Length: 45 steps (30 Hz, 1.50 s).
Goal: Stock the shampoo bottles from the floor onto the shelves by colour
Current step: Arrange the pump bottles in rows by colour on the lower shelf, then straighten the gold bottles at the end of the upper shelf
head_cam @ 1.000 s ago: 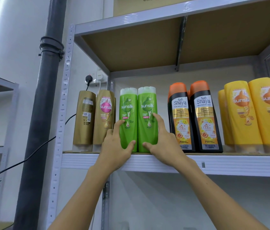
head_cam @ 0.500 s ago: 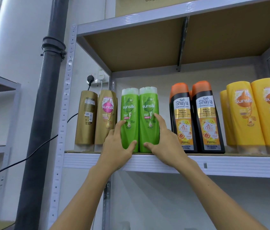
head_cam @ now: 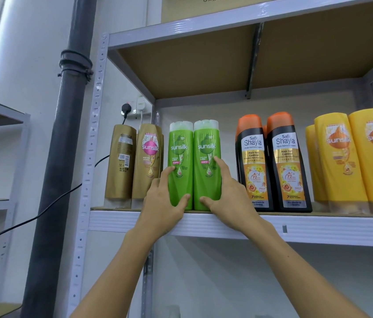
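Green shampoo bottles (head_cam: 194, 166): two, upright, long axes vertical, touching side by side on shelf (head_cam: 295, 228), between gold bottles (head_cam: 135, 164) and black bottles (head_cam: 272, 164). Left hand (head_cam: 162, 203) grasps left bottle's lower body; right hand (head_cam: 229, 196) grasps right bottle's, each equally near.

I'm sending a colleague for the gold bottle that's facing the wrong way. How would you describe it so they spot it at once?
Go to the grey metal shelf beside the dark pipe. The bottle is the leftmost, by the upright post. Unlike the gold Sunsilk bottle next to it, it shows its back label with barcode.
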Each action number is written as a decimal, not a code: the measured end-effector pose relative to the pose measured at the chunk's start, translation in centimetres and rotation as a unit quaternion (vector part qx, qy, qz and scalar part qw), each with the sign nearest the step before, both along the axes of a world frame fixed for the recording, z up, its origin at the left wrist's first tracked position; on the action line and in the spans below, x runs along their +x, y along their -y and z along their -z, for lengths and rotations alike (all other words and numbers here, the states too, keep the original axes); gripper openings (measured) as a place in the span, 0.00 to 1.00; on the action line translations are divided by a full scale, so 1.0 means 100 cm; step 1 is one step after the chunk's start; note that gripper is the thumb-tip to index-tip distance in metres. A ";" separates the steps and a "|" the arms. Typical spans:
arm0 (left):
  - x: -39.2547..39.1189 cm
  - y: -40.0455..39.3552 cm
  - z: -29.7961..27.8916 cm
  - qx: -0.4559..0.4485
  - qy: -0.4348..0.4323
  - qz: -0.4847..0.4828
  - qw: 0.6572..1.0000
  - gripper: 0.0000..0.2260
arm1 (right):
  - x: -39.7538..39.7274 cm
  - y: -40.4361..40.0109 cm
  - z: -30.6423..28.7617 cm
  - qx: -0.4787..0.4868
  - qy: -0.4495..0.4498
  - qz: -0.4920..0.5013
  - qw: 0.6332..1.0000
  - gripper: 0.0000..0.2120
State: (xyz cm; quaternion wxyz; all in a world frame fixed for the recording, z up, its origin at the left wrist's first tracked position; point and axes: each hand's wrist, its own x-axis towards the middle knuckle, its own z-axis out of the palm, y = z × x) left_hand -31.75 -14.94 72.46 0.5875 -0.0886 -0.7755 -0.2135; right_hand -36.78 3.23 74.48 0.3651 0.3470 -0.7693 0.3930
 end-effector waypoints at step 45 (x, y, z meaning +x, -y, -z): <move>0.053 0.088 -0.009 0.146 -0.042 -0.060 0.987 0.26 | 0.045 0.137 -0.003 -0.103 -0.192 -0.133 0.967 0.35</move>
